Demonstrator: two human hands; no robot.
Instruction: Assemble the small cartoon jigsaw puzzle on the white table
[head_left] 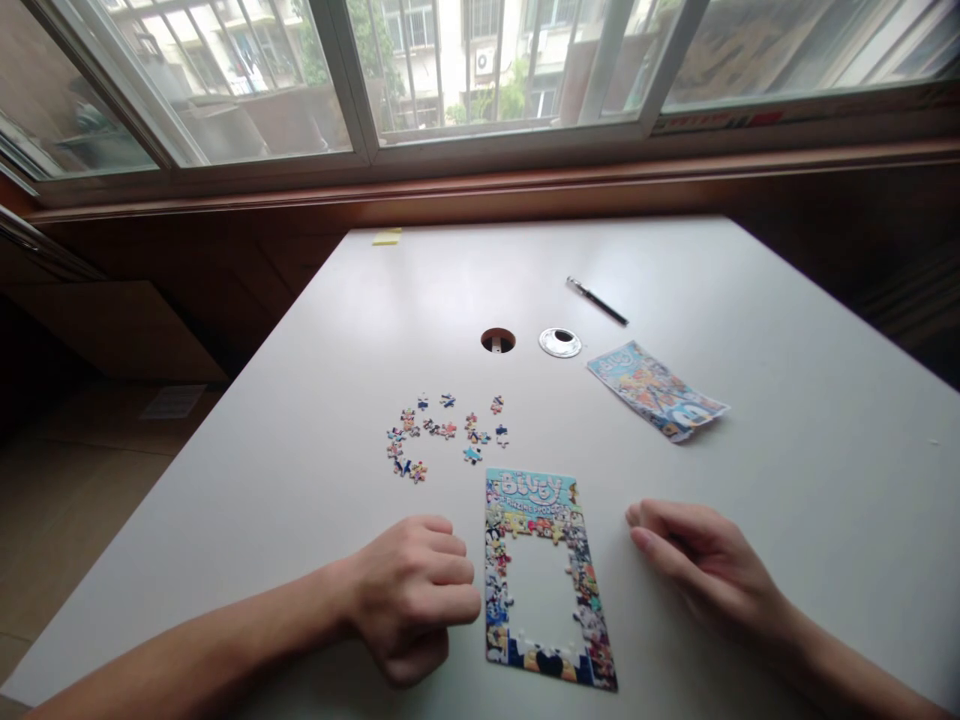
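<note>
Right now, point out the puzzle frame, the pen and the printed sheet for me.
Puzzle frame (534,491), head view: on its title strip.
Pen (600,302), head view: on its barrel.
Printed sheet (652,388), head view: middle of its printed face.

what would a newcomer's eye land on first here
Probably the jigsaw puzzle on the white table, between the left hand and right hand, its colourful border framing a bare middle. Next might come the loose pieces scattered beyond its upper left, then the picture sheet with curled edges to the upper right.
</note>
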